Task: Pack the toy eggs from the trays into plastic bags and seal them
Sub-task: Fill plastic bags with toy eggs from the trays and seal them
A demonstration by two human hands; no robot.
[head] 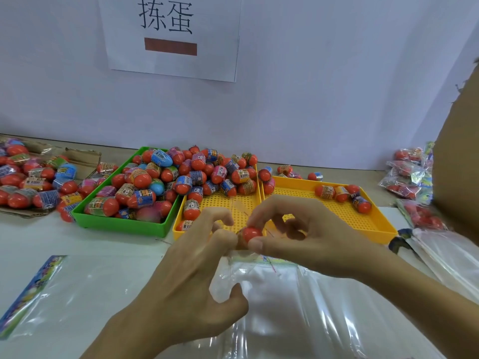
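Head view. White desk (77,242) is sitting against a pale wall carrying a paper sign (171,35). Green tray (121,224) is holding a heap of toy eggs (160,177); the heap is spilling into the middle yellow tray (233,203). Right yellow tray (363,221) is holding a few eggs at its far side. Cardboard box (77,156) at far left is holding more eggs. Filled bags (409,174) are lying at far right.

Right hand (305,234) is pinching one red egg (251,233) between thumb and fingers, grip closed on it, just above the mouth of a clear plastic bag (298,301). Left hand (186,275) is gripping the bag's open edge, fingers curled round the film. Another empty bag (46,288) is lying flat at left.
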